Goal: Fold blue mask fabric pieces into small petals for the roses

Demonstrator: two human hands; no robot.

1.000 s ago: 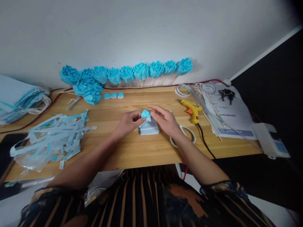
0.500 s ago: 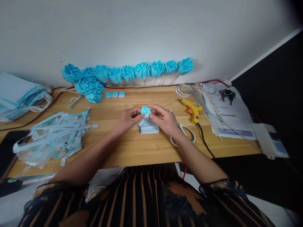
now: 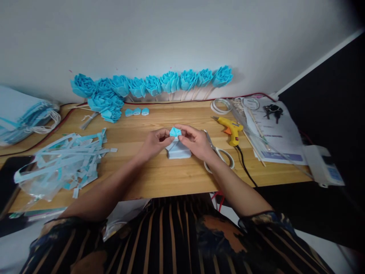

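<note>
A small folded blue piece [image 3: 175, 132] is pinched between both hands above the middle of the wooden table [image 3: 159, 179]. My left hand [image 3: 156, 144] grips its left side with thumb and fingers. On its right side, my right hand [image 3: 196, 141] holds it the same way. Just below lies a stack of pale blue sheets [image 3: 179, 151], partly covered by the hands. White-handled scissors [image 3: 225, 156] lie beside and partly under my right wrist. Three small folded blue pieces [image 3: 137, 111] sit in a row farther back.
Blue flowers on sticks [image 3: 170, 82] lean along the wall. Cut strips [image 3: 76, 160] and a bundle of blue-white sheets [image 3: 25, 114] are at left. A yellow glue gun [image 3: 234, 131], tape rolls [image 3: 221, 106], papers [image 3: 273, 133] and keys [image 3: 273, 111] lie at right.
The view has shifted slightly. Both hands keep hold of the small blue piece, with hardly any movement.
</note>
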